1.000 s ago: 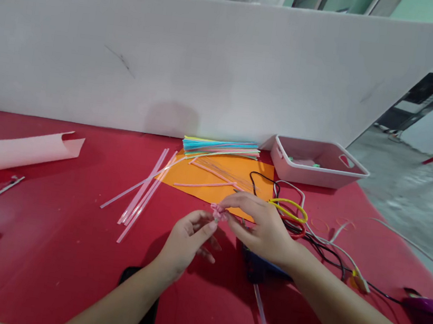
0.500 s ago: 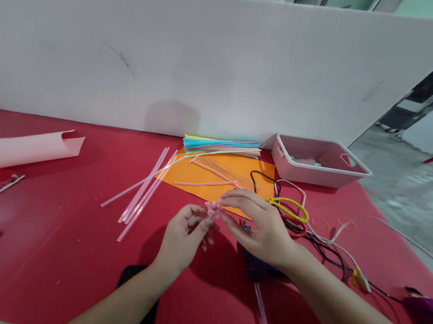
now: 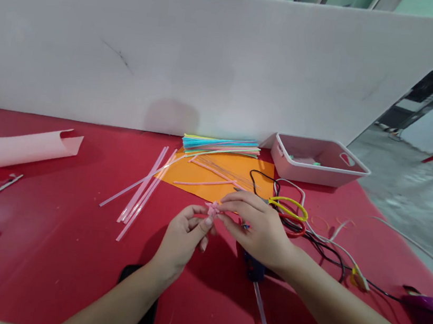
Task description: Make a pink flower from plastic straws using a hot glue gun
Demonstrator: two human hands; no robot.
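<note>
A small pink folded piece (image 3: 213, 209) is between my hands, above the red table. My left hand (image 3: 187, 232) pinches it from the left with thumb and fingers. From the right, my right hand (image 3: 254, 223) has its fingertips closed on its other side. Beneath my right hand lies a dark blue tool (image 3: 253, 268), mostly hidden, with a clear stick (image 3: 264, 320) running out toward the front edge. Behind the hands, pink strips (image 3: 203, 183) rest on an orange sheet (image 3: 167, 175).
Loose pink strips (image 3: 142, 195) lie left of the hands, with a coloured strip bundle (image 3: 221, 145) behind. A pink basket (image 3: 318, 175), yellow-handled scissors (image 3: 294, 209) and cables are at right. A black phone (image 3: 144, 317) lies under my left forearm; rolled pink paper (image 3: 18, 152) is far left.
The fingertips of my right hand have closed in on the pink piece. My left fingers have curled slightly. The other objects keep their places on the table.
</note>
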